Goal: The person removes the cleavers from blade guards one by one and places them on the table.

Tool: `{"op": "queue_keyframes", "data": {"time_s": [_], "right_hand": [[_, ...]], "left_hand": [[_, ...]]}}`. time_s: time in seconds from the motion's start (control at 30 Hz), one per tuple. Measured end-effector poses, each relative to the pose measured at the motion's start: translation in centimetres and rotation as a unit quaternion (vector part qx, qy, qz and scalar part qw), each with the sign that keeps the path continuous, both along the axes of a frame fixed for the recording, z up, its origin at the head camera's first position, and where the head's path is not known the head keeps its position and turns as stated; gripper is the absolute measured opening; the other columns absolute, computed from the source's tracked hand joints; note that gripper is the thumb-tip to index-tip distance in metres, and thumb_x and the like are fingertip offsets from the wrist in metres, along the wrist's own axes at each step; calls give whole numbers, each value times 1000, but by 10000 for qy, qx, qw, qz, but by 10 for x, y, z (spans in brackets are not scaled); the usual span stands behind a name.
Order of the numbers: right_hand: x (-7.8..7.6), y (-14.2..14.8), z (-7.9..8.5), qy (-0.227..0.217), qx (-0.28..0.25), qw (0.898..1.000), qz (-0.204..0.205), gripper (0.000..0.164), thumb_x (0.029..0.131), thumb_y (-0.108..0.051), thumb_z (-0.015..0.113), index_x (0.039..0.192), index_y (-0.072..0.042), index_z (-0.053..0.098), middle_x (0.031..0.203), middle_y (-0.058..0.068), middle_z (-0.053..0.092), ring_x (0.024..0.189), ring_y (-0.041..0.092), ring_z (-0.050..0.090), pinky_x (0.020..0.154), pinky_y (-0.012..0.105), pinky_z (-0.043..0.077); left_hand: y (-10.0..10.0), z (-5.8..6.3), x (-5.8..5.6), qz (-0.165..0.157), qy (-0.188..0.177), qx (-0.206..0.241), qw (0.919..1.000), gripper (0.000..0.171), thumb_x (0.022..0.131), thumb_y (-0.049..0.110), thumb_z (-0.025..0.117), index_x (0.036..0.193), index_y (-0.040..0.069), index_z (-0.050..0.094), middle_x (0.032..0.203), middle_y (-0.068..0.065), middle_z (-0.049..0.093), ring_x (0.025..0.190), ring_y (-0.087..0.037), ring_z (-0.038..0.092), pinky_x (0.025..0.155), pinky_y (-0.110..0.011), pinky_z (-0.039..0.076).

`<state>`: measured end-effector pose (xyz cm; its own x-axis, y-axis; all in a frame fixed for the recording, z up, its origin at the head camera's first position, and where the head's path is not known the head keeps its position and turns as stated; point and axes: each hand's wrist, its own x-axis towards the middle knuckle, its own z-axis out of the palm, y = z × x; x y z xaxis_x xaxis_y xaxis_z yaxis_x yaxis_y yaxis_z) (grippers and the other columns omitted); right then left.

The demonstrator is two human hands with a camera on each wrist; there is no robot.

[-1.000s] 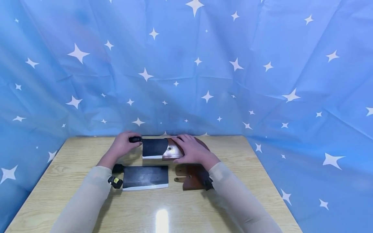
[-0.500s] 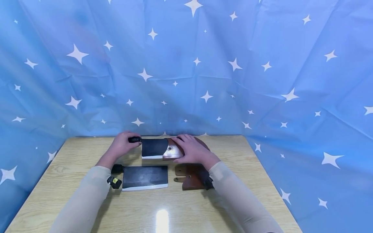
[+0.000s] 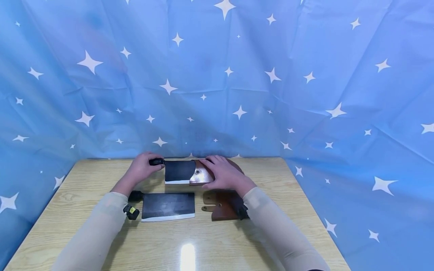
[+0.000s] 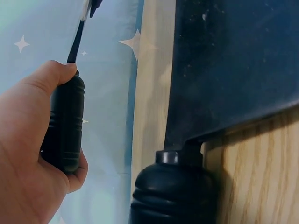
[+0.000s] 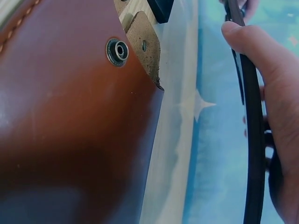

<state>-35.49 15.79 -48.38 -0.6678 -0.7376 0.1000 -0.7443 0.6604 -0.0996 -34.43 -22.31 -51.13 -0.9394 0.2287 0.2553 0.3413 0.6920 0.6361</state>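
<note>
From head, forward and downward, from wrists, close, sideways, held black ribbed handle shared by head, left wrist

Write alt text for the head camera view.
A person's left hand holds a cleaver by its black handle while the right hand grips the brown leather sheath covering part of the blade. Nearer on the wooden table lie a second cleaver and second sheath; a starry blue backdrop hangs behind.

Near lies a brown sheath with a snap; beyond it the right hand grips a dark sheath, seen edge-on, with starred cloth on the far side.
</note>
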Motion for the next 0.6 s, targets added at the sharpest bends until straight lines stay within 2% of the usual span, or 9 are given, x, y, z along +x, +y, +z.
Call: {"op": "queue_keyframes", "data": {"time_s": [0.23,0.4,0.6], "right_hand": [[-1,1,-1,20,65,10000,-11,113,87,-72,83,175,-21,34,166,7,44,153,29,39,130,50,28],[-1,2,-1,53,35,10000,23,114,86,-72,84,175,-19,35,166,8,45,152,30,40,129,51,29],[0,4,1,41,2,10000,-20,112,87,-71,84,175,-20,36,166,7,45,152,30,40,128,51,32]], "left_hand": [[0,-1,2,-74,-8,-31,10000,41,102,27,83,139,10,77,138,-21,67,124,-46,63,98,-63,55],[-1,1,3,-111,-18,10,9999,44,102,27,84,140,7,76,138,-21,67,125,-46,62,99,-63,53],[-1,4,4,-201,48,-41,9998,47,103,29,83,142,5,75,138,-21,68,130,-49,60,108,-67,47]]}}
